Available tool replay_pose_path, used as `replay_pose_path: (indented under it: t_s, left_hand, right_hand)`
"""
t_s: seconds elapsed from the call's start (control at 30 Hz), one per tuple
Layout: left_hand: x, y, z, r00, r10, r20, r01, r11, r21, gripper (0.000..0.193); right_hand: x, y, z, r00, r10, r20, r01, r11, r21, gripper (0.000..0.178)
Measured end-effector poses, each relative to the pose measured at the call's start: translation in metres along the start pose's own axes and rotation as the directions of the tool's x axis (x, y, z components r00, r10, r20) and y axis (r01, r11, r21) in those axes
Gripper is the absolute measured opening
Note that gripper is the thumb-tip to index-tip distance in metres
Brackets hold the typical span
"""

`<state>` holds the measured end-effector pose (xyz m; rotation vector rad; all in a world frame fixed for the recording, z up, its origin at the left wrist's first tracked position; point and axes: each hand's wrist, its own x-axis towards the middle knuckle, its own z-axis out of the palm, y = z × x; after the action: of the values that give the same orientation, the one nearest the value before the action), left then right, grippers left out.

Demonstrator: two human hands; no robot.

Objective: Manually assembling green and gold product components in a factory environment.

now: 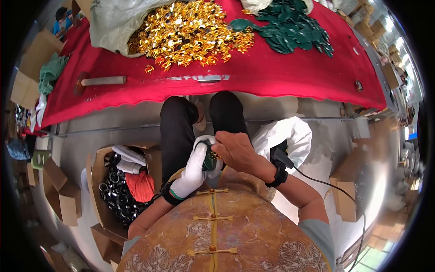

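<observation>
My left hand point(190, 170), in a white glove with a dark band at the wrist, is closed around a dark green piece point(209, 161) above my lap. Small gold bits point(217, 156) show at the green piece's right side. From the right, my bare right hand point(235, 152) comes in with its fingers bent and pinched together against the upper part of that piece. Its fingertips are partly hidden, so what it pinches cannot be made out. A black watch-like band point(278, 174) is on the right wrist.
Ahead, a red-covered table point(272, 77) bears a heap of shiny gold pieces point(181, 31), a pile of green discs point(294, 29) and a wooden-handled hammer point(104, 81). A cardboard box of black rings point(113, 199) stands left. To the right are a white sack point(294, 136) and a black cable point(326, 182).
</observation>
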<state>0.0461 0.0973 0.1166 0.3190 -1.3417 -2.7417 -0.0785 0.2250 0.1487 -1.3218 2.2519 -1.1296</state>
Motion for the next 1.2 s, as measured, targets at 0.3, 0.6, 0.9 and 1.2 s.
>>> replay_pose_path:
  t_s: [0.3, 0.6, 0.9, 1.2]
  left_hand:
    - [0.014, 0.003, -0.012, 0.889, -0.456, -0.043, 0.417, 0.844, -0.338, 0.037]
    - [0.019, -0.002, -0.001, 0.985, 0.014, -0.174, 0.067, 0.89, 0.45, 0.03]
    - [0.026, -0.017, -0.013, 0.95, 0.288, 0.12, -0.264, 0.536, 0.802, 0.058]
    - [0.045, -0.002, 0.022, 0.921, 0.275, 0.276, -0.385, 0.532, 0.754, 0.052]
  right_hand:
    - [0.007, 0.029, 0.025, 0.977, -0.19, -0.094, 0.189, 0.982, -0.02, 0.028]
    - [-0.003, 0.036, 0.044, 0.997, 0.079, 0.027, -0.078, 0.996, -0.034, 0.018]
    - [-0.007, 0.053, 0.068, 0.837, 0.506, 0.205, -0.525, 0.642, 0.558, 0.057]
    - [-0.041, 0.074, 0.052, 0.979, 0.014, -0.205, 0.007, 0.995, 0.103, 0.049]
